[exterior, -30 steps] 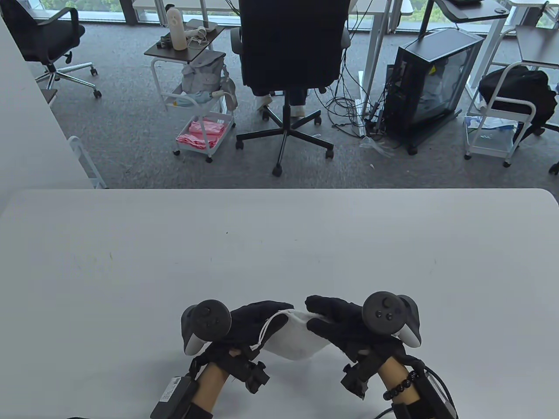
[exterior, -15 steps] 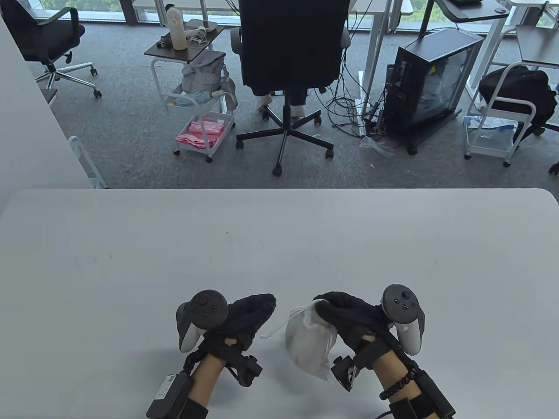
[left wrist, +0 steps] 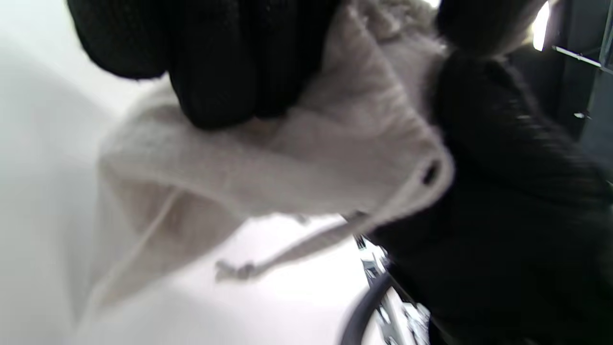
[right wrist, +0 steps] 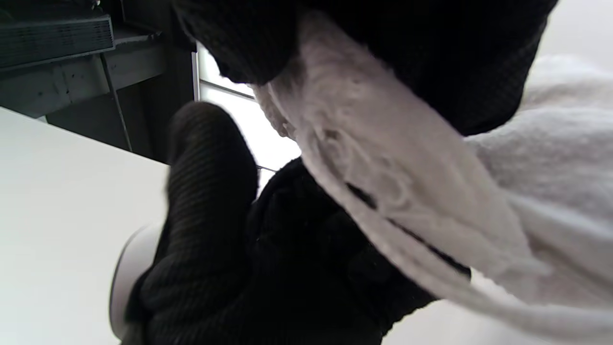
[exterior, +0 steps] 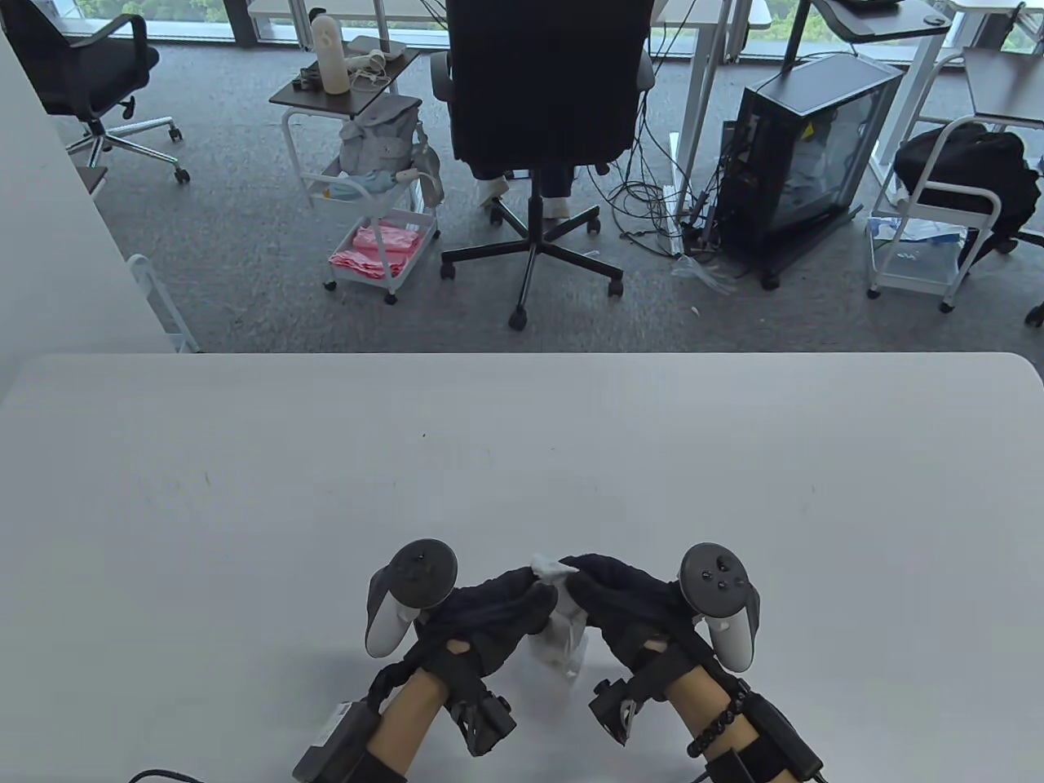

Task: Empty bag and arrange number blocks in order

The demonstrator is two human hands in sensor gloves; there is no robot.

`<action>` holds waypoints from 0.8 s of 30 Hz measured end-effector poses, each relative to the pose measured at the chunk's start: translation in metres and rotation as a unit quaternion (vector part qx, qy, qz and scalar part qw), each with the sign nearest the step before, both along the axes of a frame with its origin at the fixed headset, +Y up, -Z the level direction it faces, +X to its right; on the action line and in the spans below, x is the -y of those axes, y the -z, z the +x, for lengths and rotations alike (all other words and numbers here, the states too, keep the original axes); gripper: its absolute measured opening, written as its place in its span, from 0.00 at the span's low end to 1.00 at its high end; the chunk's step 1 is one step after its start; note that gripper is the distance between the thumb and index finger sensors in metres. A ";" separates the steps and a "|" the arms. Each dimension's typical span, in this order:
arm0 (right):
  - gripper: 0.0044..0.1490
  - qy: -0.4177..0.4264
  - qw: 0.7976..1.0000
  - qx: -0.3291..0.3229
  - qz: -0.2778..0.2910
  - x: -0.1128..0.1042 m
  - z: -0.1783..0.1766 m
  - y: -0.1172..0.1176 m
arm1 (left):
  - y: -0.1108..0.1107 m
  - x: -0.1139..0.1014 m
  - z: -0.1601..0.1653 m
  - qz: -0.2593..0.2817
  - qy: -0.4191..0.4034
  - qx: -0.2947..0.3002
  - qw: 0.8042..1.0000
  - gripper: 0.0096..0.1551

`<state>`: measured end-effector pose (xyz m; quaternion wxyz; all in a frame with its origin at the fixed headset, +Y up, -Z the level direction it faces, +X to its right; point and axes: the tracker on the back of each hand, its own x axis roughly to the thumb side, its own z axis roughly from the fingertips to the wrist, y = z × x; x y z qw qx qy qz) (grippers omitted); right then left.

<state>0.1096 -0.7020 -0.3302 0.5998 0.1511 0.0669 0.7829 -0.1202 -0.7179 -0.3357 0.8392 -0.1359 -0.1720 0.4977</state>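
Hands meet at the near middle of the tabletop [exterior: 522, 457], both clamped on the white drawstring bag [exterior: 563, 632]. The left hand [exterior: 489, 616] pinches the gathered rim from the bag's left; the right hand [exterior: 624, 608] pinches it from the bag's right. The two grips are just beside each other at the mouth. The pouch hangs down from the rim between the wrists, long axis roughly upright, bottom towards the tabletop. A loose cord [left wrist: 287, 254] dangles below the rim in the left wrist view. No number blocks show; presumably inside. Likely next: pulling the grips apart sideways to widen the mouth. Nothing on the tabletop stands in the way.
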 end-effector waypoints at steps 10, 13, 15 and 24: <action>0.25 -0.150 0.976 0.123 0.101 -0.016 0.004 -0.007 | -0.004 -0.024 -0.007 0.087 0.062 -0.068 0.992 0.22; 0.24 -0.168 0.965 0.152 0.131 -0.023 0.010 -0.008 | -0.009 -0.045 -0.012 0.134 0.133 -0.088 0.978 0.22; 0.24 -0.164 0.962 0.170 0.137 -0.026 0.013 -0.008 | -0.013 -0.053 -0.014 0.138 0.158 -0.108 0.972 0.22; 0.22 -0.168 0.945 0.234 0.157 -0.039 0.040 -0.007 | -0.020 -0.070 -0.026 0.218 0.239 -0.192 0.927 0.22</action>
